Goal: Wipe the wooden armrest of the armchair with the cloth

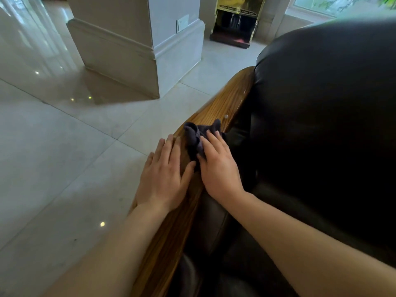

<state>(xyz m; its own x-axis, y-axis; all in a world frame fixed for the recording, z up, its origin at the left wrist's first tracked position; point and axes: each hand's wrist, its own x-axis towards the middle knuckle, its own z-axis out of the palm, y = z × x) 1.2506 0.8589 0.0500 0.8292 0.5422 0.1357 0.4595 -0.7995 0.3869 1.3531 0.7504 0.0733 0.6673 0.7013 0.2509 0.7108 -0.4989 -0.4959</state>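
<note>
Pale glossy floor tiles fill the left half of the frame, with small bright light reflections on them. In the upper left and centre stands a square white pillar with a stepped base and a wall plate on its right face. Further right along the top edge, a brass-coloured stand sits on the floor by a window.

The left hand lies flat in the lower centre of the frame, palm down on the outer edge of the wooden armrest. Its grip is apart, fingers stretched forward and spread, holding nothing. The armrest runs diagonally from the bottom centre up to the right of centre, its grain showing clearly beyond the hands.

Just right of the left hand, the right hand presses the cloth down on the armrest. The cloth is dark grey and bunched, sitting on the wood at the centre of the frame, partly under the fingers. The grip is loosely closed over it, fingers on top and thumb at its left side. The two thumbs nearly touch.

The dark leather armchair takes up the right side of the frame, its padded back rising in the upper right.
</note>
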